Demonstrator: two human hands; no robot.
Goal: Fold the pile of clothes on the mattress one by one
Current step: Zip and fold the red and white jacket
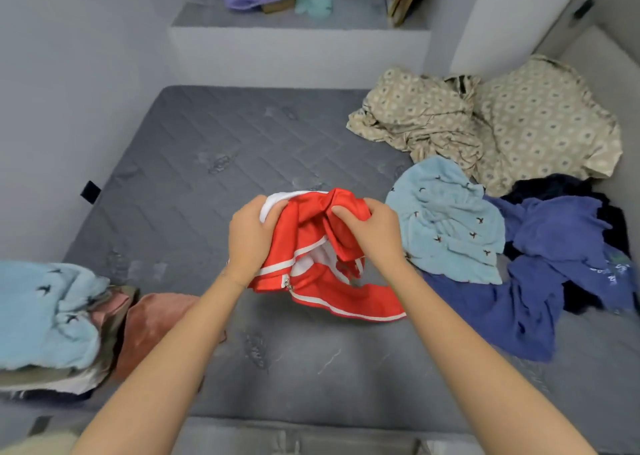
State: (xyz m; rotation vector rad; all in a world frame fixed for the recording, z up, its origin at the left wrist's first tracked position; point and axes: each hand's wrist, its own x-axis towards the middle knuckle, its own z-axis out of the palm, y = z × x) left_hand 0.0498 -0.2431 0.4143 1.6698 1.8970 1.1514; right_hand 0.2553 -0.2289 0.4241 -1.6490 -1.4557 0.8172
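Both my hands are bunched into the red garment (349, 298). My left hand (252, 236) grips it where the white lining shows, and my right hand (374, 236) pinches a fold of the red cloth. It hangs between them just over the mattress (207, 142), crumpled, with its lower edge trailing below my wrists.

It looks thin, smooth and light, a sports fabric with white stripes and a small zip, so I expect it to slide and slump instead of holding a crease. I judge the striped hem or the shoulders to be better places to grip than this wad, so that it opens flat. The zip end may snag.

Just right of my right hand lies a pale blue bird-print piece (446, 226). A darker blue garment (502, 309) sprawls beside it, and a beige patterned cloth (519, 125) is heaped beyond. These crowd that side. To the left of my left arm sit a folded stack (45, 312) and a rust-pink piece (152, 323). Beyond my hands the mattress is bare enough to spread the cloth on.
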